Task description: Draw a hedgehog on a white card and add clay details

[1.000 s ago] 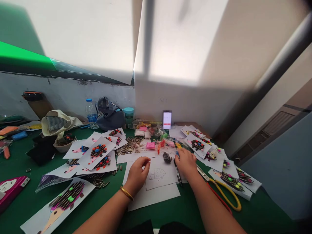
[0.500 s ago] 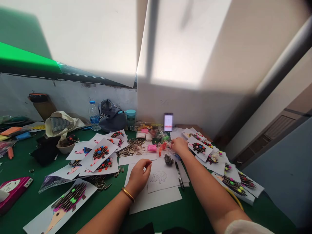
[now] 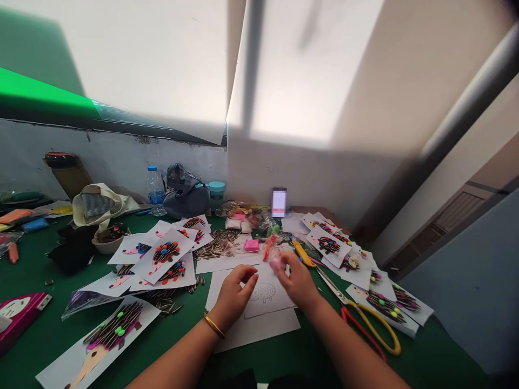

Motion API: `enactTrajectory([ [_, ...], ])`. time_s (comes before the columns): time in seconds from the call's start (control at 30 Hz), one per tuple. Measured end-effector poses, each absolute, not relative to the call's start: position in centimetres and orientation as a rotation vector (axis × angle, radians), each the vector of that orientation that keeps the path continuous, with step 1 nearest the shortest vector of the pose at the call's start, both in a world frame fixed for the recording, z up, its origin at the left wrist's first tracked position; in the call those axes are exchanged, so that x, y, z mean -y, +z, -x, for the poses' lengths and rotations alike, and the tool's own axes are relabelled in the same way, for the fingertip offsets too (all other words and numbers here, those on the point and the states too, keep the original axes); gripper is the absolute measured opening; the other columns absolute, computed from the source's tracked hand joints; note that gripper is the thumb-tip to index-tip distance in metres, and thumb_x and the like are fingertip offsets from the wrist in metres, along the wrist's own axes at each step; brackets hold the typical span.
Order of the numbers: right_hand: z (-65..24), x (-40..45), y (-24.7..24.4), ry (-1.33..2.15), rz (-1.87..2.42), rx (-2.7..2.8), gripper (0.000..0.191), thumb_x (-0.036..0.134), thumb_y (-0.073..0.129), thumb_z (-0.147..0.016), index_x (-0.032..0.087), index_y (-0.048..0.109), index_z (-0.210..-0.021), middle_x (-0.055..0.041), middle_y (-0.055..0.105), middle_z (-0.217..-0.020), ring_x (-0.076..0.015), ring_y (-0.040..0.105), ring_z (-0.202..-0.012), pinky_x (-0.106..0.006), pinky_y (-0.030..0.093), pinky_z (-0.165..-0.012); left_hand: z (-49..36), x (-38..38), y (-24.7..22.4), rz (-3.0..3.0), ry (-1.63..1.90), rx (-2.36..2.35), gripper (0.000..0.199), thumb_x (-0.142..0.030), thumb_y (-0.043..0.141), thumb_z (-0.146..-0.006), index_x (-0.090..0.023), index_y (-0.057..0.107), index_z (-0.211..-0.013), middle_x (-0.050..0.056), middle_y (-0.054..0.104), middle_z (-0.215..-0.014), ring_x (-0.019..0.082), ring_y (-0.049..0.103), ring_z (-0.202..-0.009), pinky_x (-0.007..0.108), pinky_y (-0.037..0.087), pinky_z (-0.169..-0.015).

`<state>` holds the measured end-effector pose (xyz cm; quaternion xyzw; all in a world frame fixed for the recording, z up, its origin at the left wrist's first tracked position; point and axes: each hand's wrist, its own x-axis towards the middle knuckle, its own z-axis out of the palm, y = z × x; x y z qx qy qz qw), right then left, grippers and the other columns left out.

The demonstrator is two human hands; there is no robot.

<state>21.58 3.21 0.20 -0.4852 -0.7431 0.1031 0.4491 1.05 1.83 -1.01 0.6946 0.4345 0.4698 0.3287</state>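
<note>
My left hand, with a gold bangle at the wrist, hovers over the white papers. Its fingers are curled towards the thumb, and what they hold, if anything, cannot be made out. My right hand pinches a small pale pink lump, perhaps in clear plastic, above the sheet. Between the hands lies a hedgehog drawing, partly covered by them. Just beyond are a bright pink packet and an orange-red piece in clear wrapping.
Finished seed hedgehog cards lie in piles at left and right. Scissors and a yellow cutter lie right of my hand. Sunflower seeds, a phone and a water bottle are farther back.
My right hand has drawn back from the packets towards my left hand, now holding the pale pink lump. The scissors and yellow cutter are uncovered. My left hand has barely moved.
</note>
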Motion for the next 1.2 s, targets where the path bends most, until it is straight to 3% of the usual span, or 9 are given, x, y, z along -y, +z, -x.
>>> enactTrajectory([
  [0.17, -19.4, -0.6, -1.8, 0.223, 1.074, 1.88, 0.043, 0.023, 0.056, -0.087, 0.023, 0.047, -0.129, -0.0095, 0.062, -0.11, -0.0228, 0.06, -0.099, -0.039, 0.051, -0.088, -1.8, -1.3, -1.2, -1.632, 1.209, -1.034, 0.023, -0.04, 0.059, -0.086, -0.019, 0.061, -0.094, 0.004, 0.065, -0.088, 0.017, 0.061, -0.079, 0.03, 0.052, -0.073],
  [0.27, -19.3, -0.7, -1.9, 0.184, 1.048, 1.914, 0.05, 0.021, 0.058, -0.086, 0.023, 0.045, -0.135, -0.0114, 0.06, -0.114, -0.0254, 0.057, -0.104, -0.045, 0.05, -0.092, -2.0, -1.4, -1.3, -1.606, 1.201, -1.059, 0.02, -0.037, 0.061, -0.083, -0.019, 0.061, -0.09, 0.002, 0.064, -0.084, 0.016, 0.06, -0.076, 0.03, 0.052, -0.071],
  [0.6, -19.3, -0.7, -2.3, 0.184, 1.043, 1.97, 0.037, 0.031, 0.062, -0.088, 0.023, 0.056, -0.124, -0.0121, 0.059, -0.12, -0.0269, 0.056, -0.113, -0.045, 0.049, -0.097, -1.8, -1.8, -1.3, -1.541, 1.173, -1.121, 0.015, -0.029, 0.058, -0.078, -0.019, 0.065, -0.088, 0.003, 0.069, -0.085, 0.018, 0.064, -0.079, 0.032, 0.052, -0.075],
  [0.77, -19.3, -0.4, -1.8, 0.4, 1.011, 1.993, 0.04, 0.04, 0.057, -0.091, 0.023, 0.053, -0.127, -0.0108, 0.063, -0.113, -0.0225, 0.063, -0.095, -0.033, 0.057, -0.073, -1.6, -2.0, -1.1, -1.487, 1.213, -1.139, 0.013, -0.027, 0.056, -0.075, -0.019, 0.062, -0.083, 0.001, 0.066, -0.08, 0.017, 0.061, -0.076, 0.03, 0.051, -0.072],
  [0.97, -19.4, -0.2, -1.4, 0.352, 0.982, 1.961, 0.032, 0.035, 0.049, -0.096, 0.022, 0.055, -0.125, -0.0114, 0.06, -0.114, -0.0237, 0.059, -0.106, -0.04, 0.052, -0.093, -1.6, -1.7, -0.5, -1.412, 1.131, -1.006, 0.019, -0.036, 0.061, -0.079, -0.018, 0.063, -0.083, 0.001, 0.064, -0.079, 0.015, 0.058, -0.074, 0.028, 0.049, -0.071],
  [1.2, -18.7, -0.1, -1.5, 0.396, 0.988, 1.925, 0.021, 0.029, 0.048, -0.096, 0.022, 0.062, -0.109, -0.009, 0.062, -0.1, -0.0214, 0.06, -0.094, -0.037, 0.053, -0.085, -1.8, -1.9, -1.2, -1.47, 1.073, -0.978, 0.025, -0.043, 0.067, -0.076, -0.018, 0.067, -0.081, 0.004, 0.068, -0.079, 0.017, 0.06, -0.073, 0.029, 0.048, -0.068],
])
